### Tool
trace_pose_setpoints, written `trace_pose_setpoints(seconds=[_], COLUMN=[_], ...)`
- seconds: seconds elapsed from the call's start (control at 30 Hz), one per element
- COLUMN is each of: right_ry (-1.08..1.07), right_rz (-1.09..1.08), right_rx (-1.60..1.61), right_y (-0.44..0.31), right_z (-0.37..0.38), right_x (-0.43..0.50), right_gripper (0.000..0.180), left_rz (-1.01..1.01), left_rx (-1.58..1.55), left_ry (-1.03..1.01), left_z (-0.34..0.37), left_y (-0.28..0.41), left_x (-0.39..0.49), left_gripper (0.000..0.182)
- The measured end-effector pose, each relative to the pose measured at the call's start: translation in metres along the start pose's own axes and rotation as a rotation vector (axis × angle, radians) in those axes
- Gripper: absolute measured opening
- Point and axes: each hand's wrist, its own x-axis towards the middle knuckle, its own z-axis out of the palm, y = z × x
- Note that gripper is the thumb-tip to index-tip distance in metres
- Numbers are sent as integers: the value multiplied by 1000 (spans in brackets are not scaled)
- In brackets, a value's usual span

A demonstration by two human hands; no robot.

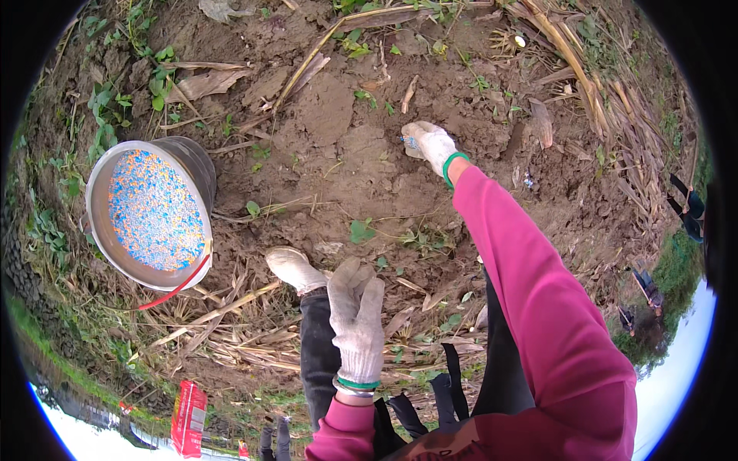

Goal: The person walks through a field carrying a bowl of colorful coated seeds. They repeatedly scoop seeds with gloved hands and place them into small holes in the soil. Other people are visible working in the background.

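My right hand (428, 144), in a pale knit glove with a green cuff, reaches out low over the brown soil (328, 121). Its fingers are curled around some blue and white granules (409, 142). Closer to my body, my left hand (356, 305) wears a matching glove and holds nothing. It hangs beside my leg with its thumb apart from the fingers. A dark bucket (195, 167) stands at the left, holding a mass of blue, white and orange granules (153, 213). Its red-sleeved handle (176, 288) hangs down over the near side.
A small cluster of pale granules (528, 180) lies on the soil to the right. Dry stalks (588, 86) heap along the right side. My shoe (294, 268) is beside the bucket. A red printed bag (189, 418) stands behind. Other people (648, 288) are farther off.
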Motion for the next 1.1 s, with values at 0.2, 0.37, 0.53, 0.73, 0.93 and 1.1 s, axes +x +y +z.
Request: trace_pose_setpoints(seconds=[0.2, 0.37, 0.53, 0.73, 0.93, 1.1], right_ry=[0, 222, -244, -783, -235, -187], right_rz=[73, -21, -239, -665, -935, -894], right_rx=[194, 66, 197, -343, -1249, -889], right_y=[-8, -39, -118, -212, -192, -171], right_z=[14, 9, 70, 237, 385, 416], right_x=[-10, -65, -156, -215, -181, -171], right_gripper=[60, 44, 27, 36, 65, 70], left_rz=[16, 120, 347, 430, 505, 405], left_rx=[-24, -149, 353, 582, 943, 112], left_ry=[45, 75, 97, 72, -43, 68], left_z=[-4, -12, -21, -36, -49, -41], left_y=[8, 7, 7, 17, -25, -97], left_x=[7, 15, 15, 10, 18, 20], left_gripper=[49, 48, 45, 46, 42, 25])
